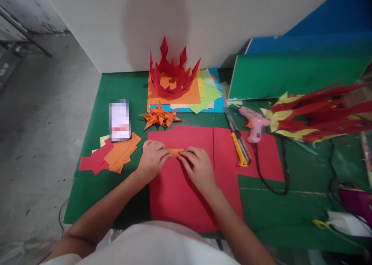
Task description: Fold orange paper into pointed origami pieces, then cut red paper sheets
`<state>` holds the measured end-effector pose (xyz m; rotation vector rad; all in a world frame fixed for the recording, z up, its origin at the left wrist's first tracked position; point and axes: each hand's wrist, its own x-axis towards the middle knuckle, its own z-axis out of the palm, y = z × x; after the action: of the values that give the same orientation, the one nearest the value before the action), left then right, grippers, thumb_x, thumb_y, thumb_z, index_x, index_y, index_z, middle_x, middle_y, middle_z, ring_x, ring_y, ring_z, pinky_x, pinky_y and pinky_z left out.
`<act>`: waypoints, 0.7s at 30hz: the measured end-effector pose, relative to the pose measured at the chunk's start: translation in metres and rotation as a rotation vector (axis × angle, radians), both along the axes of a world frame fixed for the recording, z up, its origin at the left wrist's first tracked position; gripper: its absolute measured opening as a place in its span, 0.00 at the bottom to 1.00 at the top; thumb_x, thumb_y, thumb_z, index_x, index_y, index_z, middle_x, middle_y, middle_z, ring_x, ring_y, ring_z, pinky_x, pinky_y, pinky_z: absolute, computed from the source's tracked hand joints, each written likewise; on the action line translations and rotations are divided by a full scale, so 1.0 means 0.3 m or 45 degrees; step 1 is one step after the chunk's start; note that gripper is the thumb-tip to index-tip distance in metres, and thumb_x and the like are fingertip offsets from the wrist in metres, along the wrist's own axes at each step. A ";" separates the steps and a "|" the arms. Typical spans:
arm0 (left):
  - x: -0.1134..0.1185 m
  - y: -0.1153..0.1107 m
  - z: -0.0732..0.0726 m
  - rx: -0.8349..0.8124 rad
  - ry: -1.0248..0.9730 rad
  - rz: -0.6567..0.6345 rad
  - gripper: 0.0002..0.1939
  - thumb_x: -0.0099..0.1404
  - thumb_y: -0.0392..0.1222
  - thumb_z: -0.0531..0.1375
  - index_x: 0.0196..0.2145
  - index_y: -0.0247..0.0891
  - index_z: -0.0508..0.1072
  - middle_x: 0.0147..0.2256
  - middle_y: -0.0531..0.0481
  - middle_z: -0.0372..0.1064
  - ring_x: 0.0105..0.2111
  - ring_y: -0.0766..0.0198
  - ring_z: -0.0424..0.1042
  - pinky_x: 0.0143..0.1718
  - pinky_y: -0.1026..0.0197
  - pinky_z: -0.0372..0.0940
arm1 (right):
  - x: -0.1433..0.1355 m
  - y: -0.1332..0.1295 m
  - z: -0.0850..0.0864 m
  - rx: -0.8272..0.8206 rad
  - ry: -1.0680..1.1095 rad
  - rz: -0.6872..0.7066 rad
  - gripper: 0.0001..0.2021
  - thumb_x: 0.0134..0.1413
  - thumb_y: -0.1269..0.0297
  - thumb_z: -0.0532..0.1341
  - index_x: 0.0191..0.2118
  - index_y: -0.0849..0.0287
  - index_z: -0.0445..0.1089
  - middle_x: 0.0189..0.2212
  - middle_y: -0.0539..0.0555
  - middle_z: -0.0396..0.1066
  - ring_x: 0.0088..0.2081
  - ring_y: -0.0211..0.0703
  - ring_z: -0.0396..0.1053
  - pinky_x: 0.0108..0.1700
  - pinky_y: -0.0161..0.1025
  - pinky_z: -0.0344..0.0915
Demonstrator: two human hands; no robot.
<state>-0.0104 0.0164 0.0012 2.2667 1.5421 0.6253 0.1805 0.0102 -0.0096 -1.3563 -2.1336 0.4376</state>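
Between my two hands is a small folded strip of orange paper [174, 152], held just above red paper sheets [186, 195]. My left hand [152, 156] pinches its left end, and my right hand [199, 166] has its fingers on the right end. Fingertips cover both ends of the strip. Behind the hands lie several orange folded-paper flowers [159, 117]. A red paper crown [171, 77] with pointed tips stands farther back on stacked coloured sheets [190, 94]. Loose orange paper pieces [120, 154] and red ones [93, 162] are spread left of my left hand.
A yellow-handled utility knife [238, 148] lies on the red paper at right, beside a pink glue gun [254, 123] with a black cord. Red and yellow paper petals [316, 114] spread farther right. A pixelated phone-like object [119, 121] lies left on the green table [93, 203].
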 end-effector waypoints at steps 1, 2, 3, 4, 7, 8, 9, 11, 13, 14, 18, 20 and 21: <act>0.001 -0.001 -0.001 0.005 0.007 -0.001 0.10 0.66 0.39 0.57 0.29 0.40 0.76 0.28 0.51 0.70 0.31 0.62 0.66 0.40 0.55 0.54 | -0.002 0.005 -0.001 -0.015 0.026 -0.002 0.09 0.62 0.63 0.55 0.37 0.57 0.73 0.33 0.56 0.71 0.36 0.46 0.67 0.40 0.43 0.64; 0.001 -0.002 -0.003 0.004 0.014 -0.002 0.10 0.66 0.39 0.57 0.29 0.40 0.76 0.28 0.51 0.70 0.31 0.62 0.66 0.39 0.55 0.54 | -0.004 0.010 -0.002 -0.030 0.047 -0.008 0.10 0.62 0.63 0.55 0.35 0.57 0.72 0.32 0.55 0.71 0.35 0.45 0.67 0.39 0.43 0.63; 0.001 -0.003 -0.004 -0.003 0.016 -0.002 0.11 0.67 0.39 0.56 0.29 0.40 0.76 0.28 0.51 0.70 0.31 0.62 0.65 0.39 0.55 0.54 | -0.005 0.017 -0.004 -0.048 0.062 -0.014 0.10 0.62 0.63 0.55 0.34 0.57 0.72 0.31 0.55 0.71 0.35 0.45 0.67 0.38 0.42 0.63; 0.002 -0.004 -0.005 -0.014 0.012 -0.001 0.11 0.67 0.39 0.56 0.29 0.40 0.76 0.28 0.51 0.70 0.31 0.62 0.65 0.39 0.55 0.54 | -0.006 0.023 -0.006 -0.070 0.068 -0.015 0.10 0.62 0.63 0.55 0.32 0.57 0.71 0.30 0.54 0.70 0.34 0.45 0.67 0.38 0.42 0.62; 0.002 -0.005 -0.009 -0.032 -0.023 0.015 0.10 0.67 0.40 0.56 0.34 0.40 0.77 0.29 0.50 0.71 0.33 0.61 0.67 0.41 0.55 0.55 | -0.009 0.038 -0.009 -0.133 0.054 -0.003 0.10 0.62 0.65 0.54 0.31 0.57 0.69 0.28 0.54 0.70 0.33 0.45 0.66 0.37 0.41 0.61; 0.002 -0.005 -0.011 -0.025 -0.027 0.022 0.09 0.67 0.40 0.56 0.35 0.41 0.77 0.30 0.50 0.71 0.34 0.61 0.67 0.41 0.55 0.55 | -0.009 0.040 -0.008 -0.151 0.042 0.004 0.10 0.62 0.65 0.54 0.31 0.57 0.69 0.28 0.54 0.70 0.33 0.46 0.66 0.36 0.41 0.60; 0.002 -0.004 -0.013 -0.010 -0.025 0.025 0.09 0.67 0.40 0.56 0.37 0.41 0.77 0.30 0.50 0.71 0.33 0.61 0.67 0.40 0.56 0.55 | -0.010 0.042 -0.007 -0.164 0.034 0.009 0.10 0.62 0.66 0.53 0.31 0.57 0.69 0.27 0.54 0.70 0.32 0.46 0.65 0.36 0.41 0.60; 0.004 -0.004 -0.016 0.027 -0.001 0.022 0.09 0.67 0.40 0.56 0.37 0.41 0.77 0.29 0.50 0.70 0.32 0.61 0.66 0.38 0.56 0.55 | -0.011 0.041 -0.005 -0.174 0.034 0.014 0.11 0.62 0.65 0.53 0.32 0.57 0.69 0.28 0.54 0.71 0.32 0.46 0.66 0.36 0.41 0.60; 0.007 -0.004 -0.017 0.061 0.038 0.013 0.10 0.67 0.40 0.55 0.36 0.40 0.77 0.28 0.50 0.69 0.31 0.61 0.65 0.37 0.56 0.55 | -0.013 0.036 -0.006 -0.156 0.042 0.011 0.11 0.63 0.65 0.52 0.35 0.57 0.70 0.30 0.55 0.71 0.34 0.46 0.66 0.36 0.42 0.61; 0.009 -0.005 -0.018 0.073 0.060 0.010 0.10 0.68 0.39 0.55 0.35 0.40 0.77 0.28 0.50 0.69 0.30 0.61 0.65 0.36 0.56 0.55 | -0.014 0.034 -0.007 -0.140 0.041 0.009 0.11 0.63 0.65 0.51 0.37 0.57 0.71 0.31 0.56 0.71 0.34 0.46 0.66 0.36 0.42 0.61; 0.019 -0.012 -0.021 0.104 0.124 -0.019 0.12 0.69 0.39 0.53 0.34 0.41 0.77 0.31 0.49 0.71 0.33 0.61 0.66 0.37 0.56 0.57 | -0.014 0.029 -0.016 -0.093 0.015 0.020 0.13 0.64 0.65 0.51 0.41 0.57 0.73 0.31 0.57 0.68 0.34 0.46 0.65 0.36 0.42 0.62; 0.024 -0.018 -0.027 0.120 0.123 -0.057 0.13 0.70 0.37 0.50 0.36 0.39 0.75 0.36 0.47 0.72 0.36 0.60 0.67 0.39 0.56 0.60 | -0.009 0.030 -0.016 -0.073 0.016 0.024 0.13 0.64 0.65 0.51 0.41 0.58 0.74 0.32 0.57 0.68 0.36 0.47 0.65 0.38 0.43 0.63; 0.027 -0.021 -0.031 0.127 0.124 -0.084 0.14 0.70 0.36 0.49 0.38 0.38 0.75 0.38 0.46 0.72 0.37 0.60 0.68 0.40 0.56 0.61 | -0.005 0.032 -0.015 -0.061 0.012 0.040 0.13 0.63 0.65 0.52 0.41 0.58 0.74 0.34 0.58 0.69 0.37 0.48 0.66 0.39 0.44 0.64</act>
<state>-0.0024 0.0100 -0.0081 2.4452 1.5044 0.5942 0.1790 0.0199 -0.0140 -1.3453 -2.1519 0.5099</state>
